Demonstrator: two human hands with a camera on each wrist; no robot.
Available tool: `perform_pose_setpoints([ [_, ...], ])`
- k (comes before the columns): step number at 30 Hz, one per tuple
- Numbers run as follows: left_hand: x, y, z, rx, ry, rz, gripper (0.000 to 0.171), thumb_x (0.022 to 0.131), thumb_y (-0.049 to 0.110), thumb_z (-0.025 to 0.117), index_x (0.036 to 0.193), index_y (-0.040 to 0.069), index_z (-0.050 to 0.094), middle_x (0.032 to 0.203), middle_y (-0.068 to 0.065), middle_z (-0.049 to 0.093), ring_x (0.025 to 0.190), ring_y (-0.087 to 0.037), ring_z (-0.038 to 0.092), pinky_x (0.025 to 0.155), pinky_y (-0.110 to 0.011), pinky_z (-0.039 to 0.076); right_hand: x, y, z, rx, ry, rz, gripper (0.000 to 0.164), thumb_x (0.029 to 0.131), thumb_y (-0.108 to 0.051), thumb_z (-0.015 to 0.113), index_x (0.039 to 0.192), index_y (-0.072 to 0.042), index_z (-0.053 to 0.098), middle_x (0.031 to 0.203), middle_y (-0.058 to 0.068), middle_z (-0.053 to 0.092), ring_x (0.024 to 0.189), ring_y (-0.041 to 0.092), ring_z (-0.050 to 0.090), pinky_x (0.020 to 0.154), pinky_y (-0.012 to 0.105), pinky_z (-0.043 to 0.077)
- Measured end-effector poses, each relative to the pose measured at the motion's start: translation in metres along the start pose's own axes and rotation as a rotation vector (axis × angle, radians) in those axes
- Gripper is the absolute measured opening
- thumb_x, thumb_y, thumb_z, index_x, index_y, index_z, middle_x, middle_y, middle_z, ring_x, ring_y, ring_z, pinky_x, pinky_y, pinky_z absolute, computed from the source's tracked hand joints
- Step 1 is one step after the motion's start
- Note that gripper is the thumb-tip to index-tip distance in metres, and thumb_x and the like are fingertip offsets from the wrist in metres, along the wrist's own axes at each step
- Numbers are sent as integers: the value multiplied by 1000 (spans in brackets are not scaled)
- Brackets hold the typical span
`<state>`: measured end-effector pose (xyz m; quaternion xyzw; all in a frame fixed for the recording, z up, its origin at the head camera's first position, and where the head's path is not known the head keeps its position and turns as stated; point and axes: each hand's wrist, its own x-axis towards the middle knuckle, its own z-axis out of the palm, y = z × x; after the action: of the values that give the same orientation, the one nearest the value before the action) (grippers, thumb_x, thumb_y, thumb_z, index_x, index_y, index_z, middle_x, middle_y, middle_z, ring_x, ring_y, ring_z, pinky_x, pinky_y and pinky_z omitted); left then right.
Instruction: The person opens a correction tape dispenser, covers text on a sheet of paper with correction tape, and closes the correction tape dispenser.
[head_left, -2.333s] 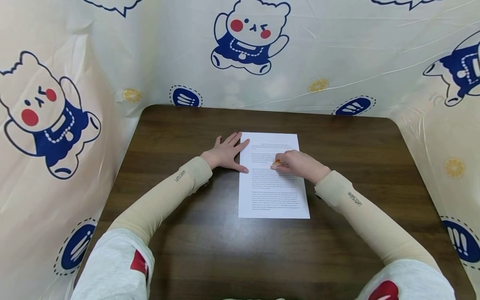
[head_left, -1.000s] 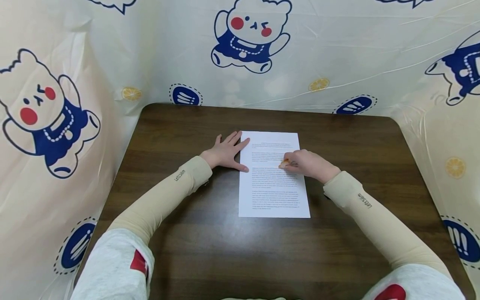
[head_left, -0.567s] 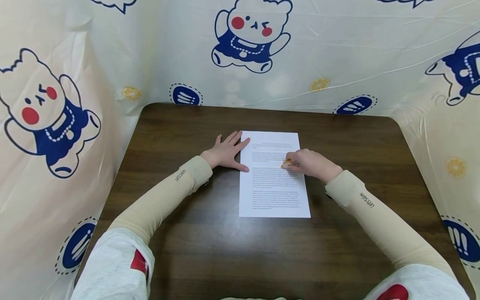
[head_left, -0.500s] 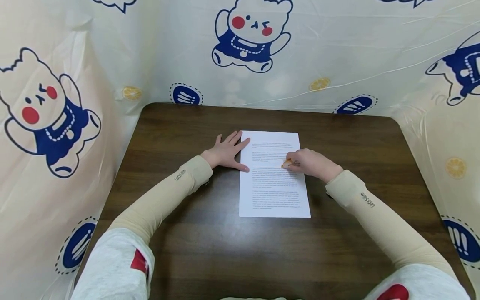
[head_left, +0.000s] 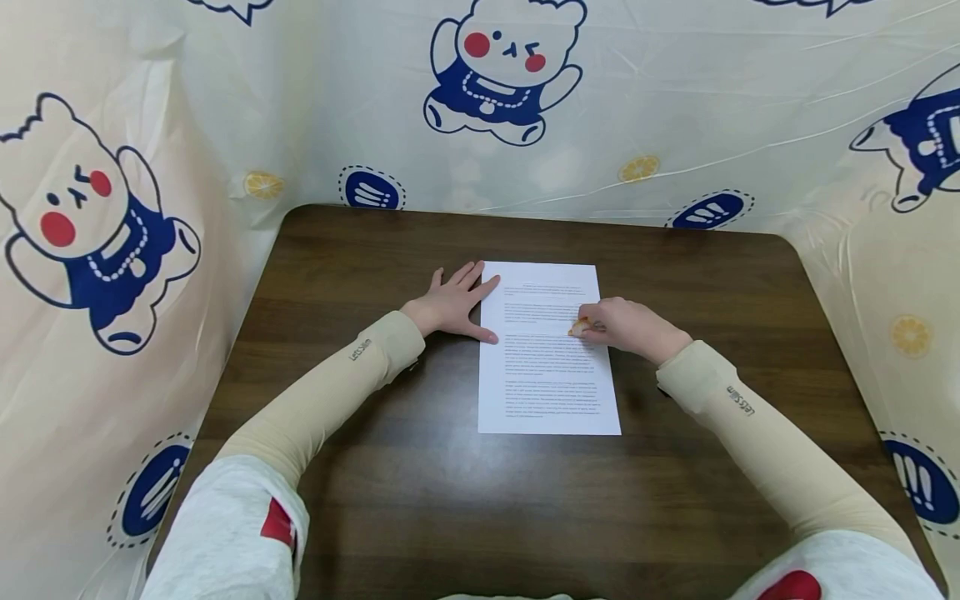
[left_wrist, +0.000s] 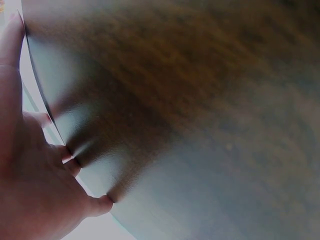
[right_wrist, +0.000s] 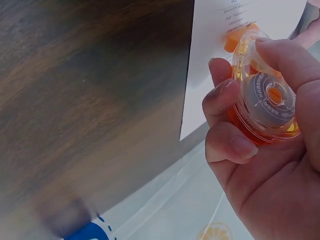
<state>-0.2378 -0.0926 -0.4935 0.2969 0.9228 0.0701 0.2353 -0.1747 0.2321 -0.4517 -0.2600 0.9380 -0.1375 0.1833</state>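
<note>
1. Right hand: fingers and thumb curled round the dispenser, firm hold; thumb on one side, fingertips on the other. Hand is over the right half of the paper.
2. Dispenser: clear orange shell, grey-white reel inside, orange tip pointing at the printed text. Sits in right hand, roughly mid-height of the paper, right of its middle. Tip touching or just above the paper: can't tell.
3. Left hand: flat, fingers spread wide, gripping nothing. Thumb tip and index tip lie on the paper's left margin, upper half; little and ring fingers are off it, to the left.
4. Paper: white, flat, several blocks of small dark print, too small to read from head view. Lies on the dark brown wooden table, long sides running away from the person.
5. Both forearms in beige sleeves with small dark lettering; grey shirt with red patches above the elbows.
6. Pale curtain behind and at both sides of table: blue-and-white bears, blue ovals, yellow citrus slices.
7. Left wrist view blurry; mostly table and spread fingers.
</note>
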Motion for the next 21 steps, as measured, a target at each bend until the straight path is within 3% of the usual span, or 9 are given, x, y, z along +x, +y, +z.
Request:
perform_pose_setpoints([
  [7, 0, 0, 0, -2, 0, 1, 119, 83, 81, 65, 169, 26, 4, 175, -10, -11, 161, -30, -10, 120, -71, -1, -1, 1, -2, -33, -10, 4, 19, 95, -14, 78, 110, -6, 71, 89, 5, 68, 73, 19, 56, 67, 33, 46],
  [21, 1, -2, 2, 0, 9, -1, 119, 83, 80, 66, 169, 26, 4, 175, -10, -11, 161, -29, -10, 121, -70, -1, -4, 9, -1, 13, -9, 19, 17, 96, -15, 77, 110, -7, 74, 94, 4, 69, 76, 19, 56, 68, 33, 46],
])
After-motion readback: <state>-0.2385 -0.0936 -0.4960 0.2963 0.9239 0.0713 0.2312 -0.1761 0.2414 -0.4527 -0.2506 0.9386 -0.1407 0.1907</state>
